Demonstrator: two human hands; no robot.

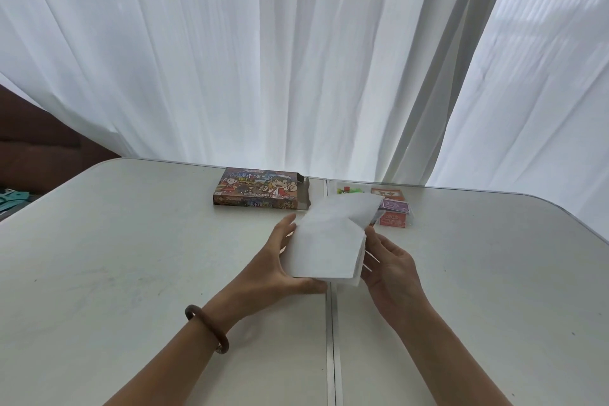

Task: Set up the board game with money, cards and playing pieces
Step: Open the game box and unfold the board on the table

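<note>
Paper (326,241) between left hand (283,262), right hand (393,270)

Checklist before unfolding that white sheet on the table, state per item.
1. Left hand grip on folded sheet: ok.
2. Right hand grip on its right edge: ok.
3. Table room nearside to spread it: ok.
4. Game box out of the way: ok, far edge.
5. Money packs out of the way: not ok, partly hidden behind the sheet's top corner.
6. Printed side: cannot tell, only white shows.
</note>
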